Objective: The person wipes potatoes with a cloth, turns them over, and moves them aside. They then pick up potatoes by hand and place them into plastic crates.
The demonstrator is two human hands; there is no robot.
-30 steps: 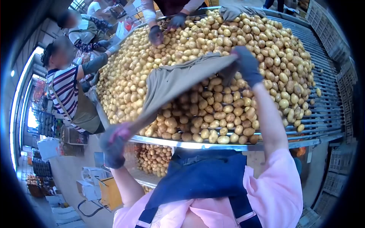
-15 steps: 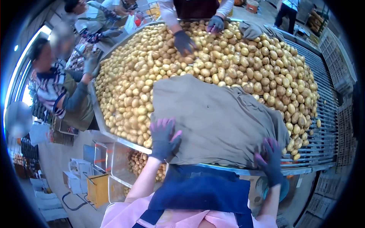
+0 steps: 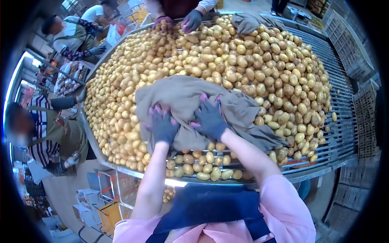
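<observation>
A grey-brown cloth (image 3: 174, 91) lies bunched and wrinkled over a heap of round, yellow-brown, potato-like produce (image 3: 291, 77). My left hand (image 3: 164, 126), in a dark glove with pink fingertips, presses on the cloth's left part with its fingers spread. Right of it, my right hand (image 3: 211, 119) in a matching glove also rests on the cloth, fingers apart. Some pieces show on the slats between the cloth's near edge and the table's front rim. The cloth hides whatever is directly under it.
The produce fills a metal sorting table (image 3: 139, 175) with blue-grey slatted bars (image 3: 342, 117) at right. Across it, a co-worker's gloved hands (image 3: 191, 21) touch the produce. Another person (image 3: 56, 133) is at the left edge. A second cloth (image 3: 257, 22) lies at the far side; crates (image 3: 348, 44) stand right.
The cloth was spread broadly to the table's front edge; now it is bunched farther away, uncovering produce near me. Both my hands have moved forward, the right one also leftward.
</observation>
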